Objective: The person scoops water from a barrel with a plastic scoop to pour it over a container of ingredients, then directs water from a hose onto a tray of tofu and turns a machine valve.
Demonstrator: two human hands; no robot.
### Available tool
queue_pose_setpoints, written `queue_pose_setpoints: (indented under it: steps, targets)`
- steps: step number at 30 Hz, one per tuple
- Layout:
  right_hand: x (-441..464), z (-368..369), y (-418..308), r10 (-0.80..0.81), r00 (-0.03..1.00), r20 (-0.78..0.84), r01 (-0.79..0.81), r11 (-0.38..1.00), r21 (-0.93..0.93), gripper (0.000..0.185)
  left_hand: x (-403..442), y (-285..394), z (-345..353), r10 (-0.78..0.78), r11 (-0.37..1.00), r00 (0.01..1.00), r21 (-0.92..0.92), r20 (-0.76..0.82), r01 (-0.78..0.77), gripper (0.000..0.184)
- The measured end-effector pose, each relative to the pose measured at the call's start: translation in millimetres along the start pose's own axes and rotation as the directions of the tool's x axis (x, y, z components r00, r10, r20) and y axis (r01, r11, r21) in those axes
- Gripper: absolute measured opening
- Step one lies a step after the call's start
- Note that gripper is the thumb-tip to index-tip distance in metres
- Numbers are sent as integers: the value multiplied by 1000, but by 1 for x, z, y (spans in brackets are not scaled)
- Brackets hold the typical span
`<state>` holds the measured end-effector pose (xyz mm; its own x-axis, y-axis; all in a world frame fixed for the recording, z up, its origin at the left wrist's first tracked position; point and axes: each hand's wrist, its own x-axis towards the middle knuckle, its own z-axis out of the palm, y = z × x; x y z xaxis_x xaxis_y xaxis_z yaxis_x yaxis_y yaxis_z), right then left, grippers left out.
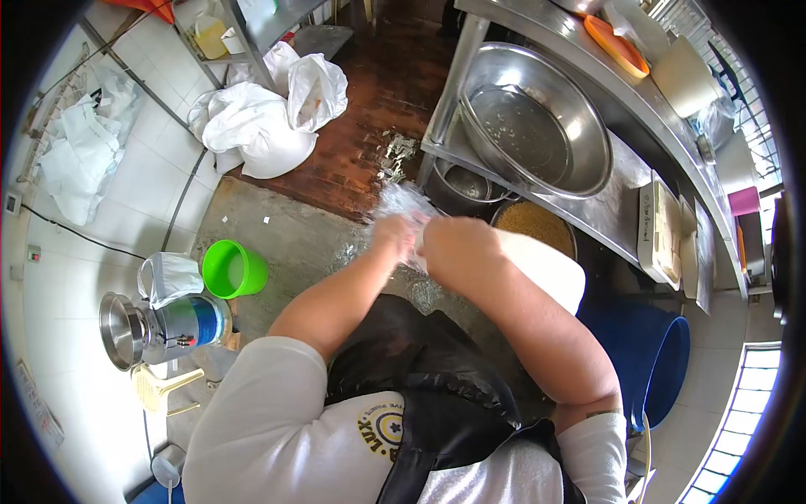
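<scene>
My left hand (396, 238) is closed on a crumpled clear plastic bag (403, 204) in front of my apron. Right beside it, my right hand (457, 250) is curled like a fist at the bag's near edge; its fingertips are turned away from view. Both hands are slightly blurred. Under my right forearm shows a smooth white piece with rounded corners (546, 267), partly covered by the arm. Behind it stands a round container of yellowish-brown grains (536, 225).
A steel shelf at right bears a large metal basin (525, 126), with a pot (466, 183) below. Blue barrel (642, 361) stands at lower right. On the left are a green bucket (235, 269), a scale with a metal pan (126, 330) and white sacks (260, 126).
</scene>
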<state>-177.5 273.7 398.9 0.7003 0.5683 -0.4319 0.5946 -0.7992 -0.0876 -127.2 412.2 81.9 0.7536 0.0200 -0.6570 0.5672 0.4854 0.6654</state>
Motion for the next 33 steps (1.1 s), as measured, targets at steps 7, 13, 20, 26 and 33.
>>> queue_pose_setpoints:
  steps: [7,13,20,26,33]
  targets:
    - [4,-7,14,188,882,-432,-15,928,373,43,-27,70,-134,92,948,928,-255,-360,-192,14]
    - [-57,184,85,667,683,-298,-85,477,875,39,-37,15,-218,355,915,767,367,-534,-168,38]
    - [-207,271,98,940,289,183,258,-260,930,41,-67,39,-99,519,565,840,801,-158,-199,44]
    - [-371,259,175,968,-251,6,500,124,857,36,-70,69,108,754,-283,251,644,608,-711,44]
    - [-545,309,318,663,-596,-453,-432,211,877,21,-88,66,340,542,-609,-23,374,840,-699,53]
